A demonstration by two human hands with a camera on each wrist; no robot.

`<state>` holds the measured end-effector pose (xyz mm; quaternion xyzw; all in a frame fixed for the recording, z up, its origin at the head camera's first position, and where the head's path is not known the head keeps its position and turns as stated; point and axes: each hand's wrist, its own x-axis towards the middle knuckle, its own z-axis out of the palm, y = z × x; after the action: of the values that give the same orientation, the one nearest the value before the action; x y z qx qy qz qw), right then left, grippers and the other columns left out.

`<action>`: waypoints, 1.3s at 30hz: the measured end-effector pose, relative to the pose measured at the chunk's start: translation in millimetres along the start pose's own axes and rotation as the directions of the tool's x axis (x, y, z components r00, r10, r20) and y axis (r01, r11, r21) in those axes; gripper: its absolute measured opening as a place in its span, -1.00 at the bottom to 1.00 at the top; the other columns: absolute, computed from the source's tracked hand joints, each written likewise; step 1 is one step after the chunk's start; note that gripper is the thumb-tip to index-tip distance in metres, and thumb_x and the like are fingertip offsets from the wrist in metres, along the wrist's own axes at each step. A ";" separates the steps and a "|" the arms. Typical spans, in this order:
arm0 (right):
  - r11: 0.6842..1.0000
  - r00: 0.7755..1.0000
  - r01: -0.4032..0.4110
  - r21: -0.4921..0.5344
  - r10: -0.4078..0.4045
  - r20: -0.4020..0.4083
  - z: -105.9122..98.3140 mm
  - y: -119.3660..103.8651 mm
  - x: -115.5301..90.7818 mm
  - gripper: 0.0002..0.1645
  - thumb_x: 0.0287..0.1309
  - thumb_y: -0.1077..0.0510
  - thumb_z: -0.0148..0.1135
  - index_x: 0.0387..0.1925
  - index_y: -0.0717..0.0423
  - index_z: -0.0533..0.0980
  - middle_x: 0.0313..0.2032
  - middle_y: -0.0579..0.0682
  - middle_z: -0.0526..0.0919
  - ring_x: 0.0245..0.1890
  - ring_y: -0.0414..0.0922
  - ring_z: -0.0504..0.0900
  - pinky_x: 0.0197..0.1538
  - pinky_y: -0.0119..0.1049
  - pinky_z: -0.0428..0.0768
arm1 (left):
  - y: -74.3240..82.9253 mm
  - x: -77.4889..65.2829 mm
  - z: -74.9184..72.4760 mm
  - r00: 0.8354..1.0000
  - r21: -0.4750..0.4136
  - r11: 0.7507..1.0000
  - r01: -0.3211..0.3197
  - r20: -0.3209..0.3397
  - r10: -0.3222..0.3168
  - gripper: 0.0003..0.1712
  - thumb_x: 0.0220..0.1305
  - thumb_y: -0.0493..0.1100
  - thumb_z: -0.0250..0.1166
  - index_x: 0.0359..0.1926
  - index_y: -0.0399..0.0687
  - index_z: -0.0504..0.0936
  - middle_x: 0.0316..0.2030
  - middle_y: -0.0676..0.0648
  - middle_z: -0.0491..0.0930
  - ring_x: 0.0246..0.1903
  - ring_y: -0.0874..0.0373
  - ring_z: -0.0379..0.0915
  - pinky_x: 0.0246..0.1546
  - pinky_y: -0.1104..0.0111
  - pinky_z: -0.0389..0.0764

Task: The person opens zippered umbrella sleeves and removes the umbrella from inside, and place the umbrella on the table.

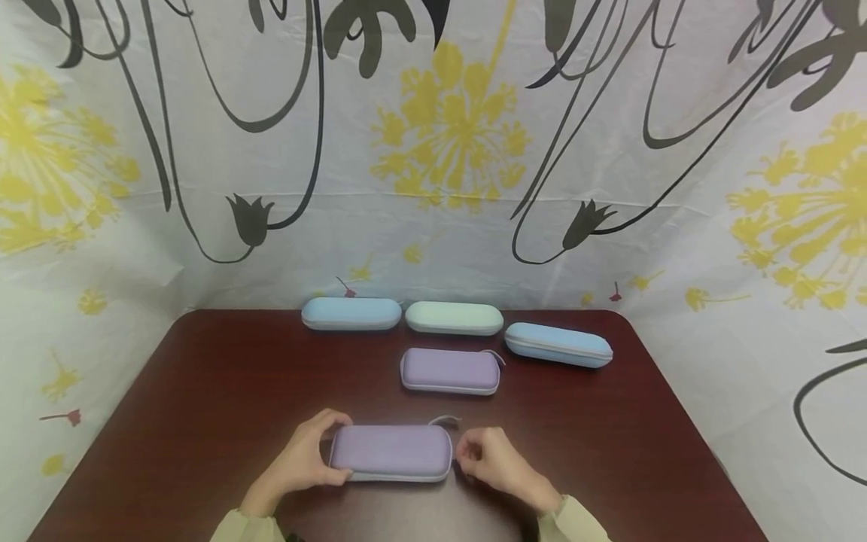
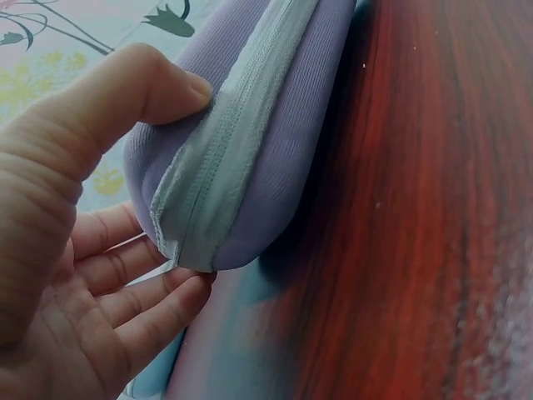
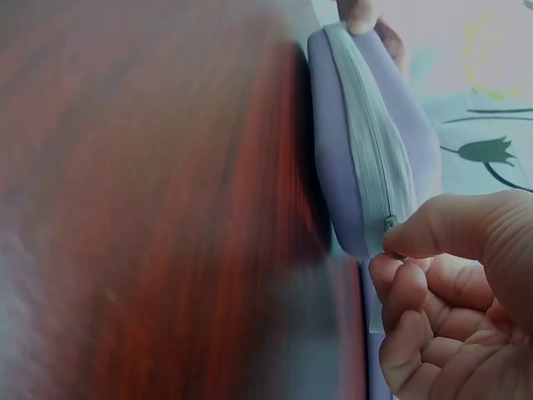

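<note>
A purple zippered case [image 1: 391, 449] lies lengthwise near the front of the table, a thin strap loop [image 1: 443, 419] at its far right corner. My left hand [image 1: 298, 461] grips its left end, thumb on the near side and fingers around the back. In the left wrist view, the thumb presses beside the pale grey zipper [image 2: 229, 142], whose teeth are closed along the stretch seen. At the other end my right hand [image 1: 500, 461] pinches the zipper pull [image 3: 391, 223] between thumb and index finger; the fingertips cover most of the pull.
Behind lies another purple case [image 1: 450, 370]. Along the table's back edge are a blue case [image 1: 351, 313] and a mint green case [image 1: 454, 318], with a second blue case [image 1: 558, 344] angled at the right. A patterned cloth [image 1: 433, 248] hangs behind the dark wooden table [image 1: 223, 391].
</note>
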<state>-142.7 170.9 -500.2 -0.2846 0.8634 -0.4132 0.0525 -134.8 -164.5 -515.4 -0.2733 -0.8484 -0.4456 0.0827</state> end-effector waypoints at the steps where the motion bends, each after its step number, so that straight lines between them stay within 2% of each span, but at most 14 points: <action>1: 1.000 1.000 0.003 0.004 -0.003 -0.001 0.5 -1.0 -1.0 -0.83 -0.13 0.43 0.23 -0.56 0.10 0.53 -0.70 -0.25 0.49 -0.70 -0.44 0.41 -0.59 -0.48 0.47 | 0.4 0.1 -0.5 1.000 0.001 1.000 0.006 0.000 -0.006 -0.30 -0.46 -0.22 0.58 -0.14 -0.13 0.50 -0.20 0.04 0.49 -0.20 0.20 0.47 -0.19 0.31 0.59; 11: 0.999 0.999 -0.027 0.019 0.028 -0.044 9.7 -13.1 -12.3 -0.79 -0.16 0.44 0.22 -0.59 0.07 0.51 -0.75 -0.26 0.47 -0.75 -0.48 0.38 -0.66 -0.52 0.41 | 0.8 -1.0 1.6 0.998 0.027 0.998 0.062 -0.001 -0.062 -0.30 -0.48 -0.18 0.58 -0.16 -0.10 0.50 -0.21 0.08 0.48 -0.21 0.22 0.46 -0.20 0.30 0.60; 18: 0.999 0.990 -0.049 0.019 0.051 -0.135 17.1 -18.5 -18.8 -0.80 -0.21 0.44 0.22 -0.60 0.08 0.53 -0.77 -0.24 0.49 -0.78 -0.50 0.37 -0.68 -0.54 0.40 | 1.0 -2.6 3.0 0.998 0.027 0.997 0.067 -0.017 -0.067 -0.29 -0.50 -0.20 0.58 -0.15 -0.12 0.50 -0.21 0.08 0.49 -0.21 0.23 0.45 -0.20 0.32 0.60; 25: 0.995 0.971 -0.091 0.039 0.098 -0.218 24.1 -21.9 -23.9 -0.81 -0.20 0.43 0.24 -0.60 0.08 0.55 -0.76 -0.23 0.51 -0.78 -0.48 0.39 -0.66 -0.51 0.43 | 3.4 -4.1 4.3 0.997 0.049 0.996 0.074 -0.031 -0.072 -0.29 -0.50 -0.19 0.58 -0.16 -0.11 0.50 -0.22 0.10 0.48 -0.22 0.24 0.45 -0.21 0.32 0.60; 31: 0.991 0.964 -0.116 0.067 0.129 -0.234 27.5 -22.8 -25.0 -0.82 -0.19 0.43 0.25 -0.60 0.10 0.56 -0.77 -0.21 0.51 -0.79 -0.48 0.38 -0.66 -0.51 0.44 | 6.7 -5.8 5.6 0.995 0.085 0.992 0.097 -0.041 -0.094 -0.29 -0.49 -0.17 0.58 -0.16 -0.13 0.50 -0.22 0.07 0.48 -0.23 0.19 0.46 -0.22 0.29 0.60; 39: 0.983 0.962 -0.136 0.123 0.161 -0.221 30.8 -24.9 -25.1 -0.84 -0.16 0.45 0.25 -0.58 0.15 0.55 -0.76 -0.16 0.52 -0.82 -0.45 0.39 -0.71 -0.48 0.44 | 17.0 -8.6 5.2 0.985 0.130 0.977 0.169 -0.042 -0.165 -0.28 -0.51 -0.11 0.58 -0.17 -0.13 0.51 -0.24 0.09 0.48 -0.26 0.18 0.46 -0.24 0.28 0.58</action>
<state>-100.6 150.9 -505.5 -0.1658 0.8594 -0.4837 -0.0020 -117.9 -156.0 -509.7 -0.1881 -0.8949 -0.3974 0.0762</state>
